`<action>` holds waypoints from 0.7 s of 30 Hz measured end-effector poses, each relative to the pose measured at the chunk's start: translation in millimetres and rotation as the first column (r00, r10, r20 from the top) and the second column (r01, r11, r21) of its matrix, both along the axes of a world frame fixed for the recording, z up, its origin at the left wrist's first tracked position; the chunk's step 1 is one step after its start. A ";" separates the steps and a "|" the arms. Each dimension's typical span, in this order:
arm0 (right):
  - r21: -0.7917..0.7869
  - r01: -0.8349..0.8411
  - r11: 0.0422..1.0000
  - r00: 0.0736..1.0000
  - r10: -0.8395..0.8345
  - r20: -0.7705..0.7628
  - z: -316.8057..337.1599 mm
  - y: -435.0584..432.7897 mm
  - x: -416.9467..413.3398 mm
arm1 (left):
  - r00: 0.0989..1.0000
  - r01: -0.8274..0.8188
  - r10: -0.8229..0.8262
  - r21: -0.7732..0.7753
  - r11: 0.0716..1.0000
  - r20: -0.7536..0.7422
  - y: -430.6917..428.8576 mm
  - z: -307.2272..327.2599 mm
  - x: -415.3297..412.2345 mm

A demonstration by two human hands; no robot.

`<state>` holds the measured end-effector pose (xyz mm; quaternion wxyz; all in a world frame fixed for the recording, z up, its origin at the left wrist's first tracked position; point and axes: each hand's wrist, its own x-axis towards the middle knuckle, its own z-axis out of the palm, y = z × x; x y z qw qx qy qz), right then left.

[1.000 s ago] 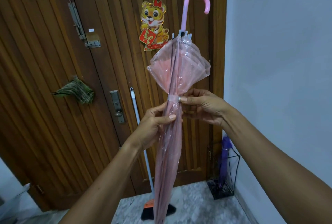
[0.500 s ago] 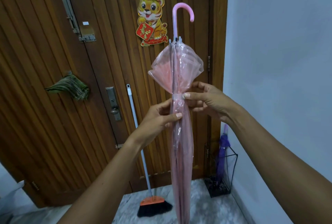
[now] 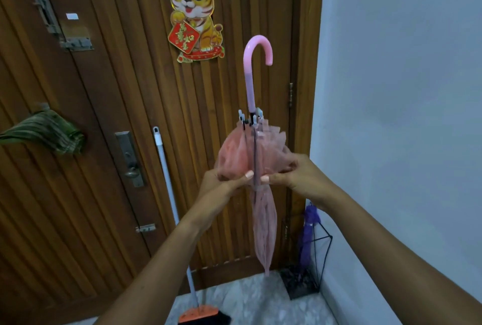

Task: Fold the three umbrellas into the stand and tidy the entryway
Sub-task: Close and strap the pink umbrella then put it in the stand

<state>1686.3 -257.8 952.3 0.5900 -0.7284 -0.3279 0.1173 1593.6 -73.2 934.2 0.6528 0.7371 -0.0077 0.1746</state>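
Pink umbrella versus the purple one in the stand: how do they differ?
The pink umbrella is held aloft by the left hand and right hand; the purple umbrella sits in the wire stand. The pink umbrella is translucent, the purple umbrella opaque. The pink umbrella's upper canopy flares loose; the purple umbrella looks slimmer. Both are closed, roughly upright.

home entryway, wooden door (image 3: pixel 109 121), umbrella stand (image 3: pixel 317 259)
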 end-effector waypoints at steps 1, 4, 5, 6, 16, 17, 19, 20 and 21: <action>-0.014 0.019 1.000 1.000 -0.018 0.016 -5.3 3.6 13.2 | 1.000 0.007 -0.007 0.007 1.000 -0.011 3.9 -5.6 14.8; -0.039 0.090 0.995 0.994 -0.087 0.063 -15.5 17.0 55.7 | 0.998 0.046 -0.046 -0.004 0.999 -0.039 18.4 -19.3 66.7; -0.044 0.112 0.993 0.991 -0.109 0.074 -17.3 22.3 71.0 | 0.997 0.057 -0.057 -0.014 0.998 -0.048 23.2 -22.4 85.4; -0.050 0.128 0.990 0.989 -0.124 0.085 -18.6 26.6 86.3 | 0.996 0.069 -0.070 -0.018 0.997 -0.053 27.9 -25.6 104.4; -0.043 0.409 0.911 0.911 -0.411 -0.030 -73.9 23.6 206.7 | 0.951 0.253 -0.256 -0.037 0.967 -0.174 33.2 -83.9 268.6; -0.044 0.427 0.903 0.903 -0.428 -0.038 -80.9 21.4 217.9 | 0.943 0.271 -0.268 -0.011 0.962 -0.195 32.0 -88.4 282.2; -0.053 0.451 0.891 0.889 -0.454 -0.058 -94.7 17.8 241.8 | 0.931 0.306 -0.294 0.023 0.952 -0.217 32.0 -98.9 309.8; -0.062 0.454 0.889 0.887 -0.457 -0.068 -102.7 15.8 255.9 | 0.927 0.317 -0.301 0.037 0.948 -0.223 33.1 -106.1 323.7; -0.076 0.452 0.889 0.886 -0.457 -0.074 -111.5 13.8 270.4 | 0.923 0.327 -0.305 0.060 0.943 -0.236 33.7 -113.4 336.7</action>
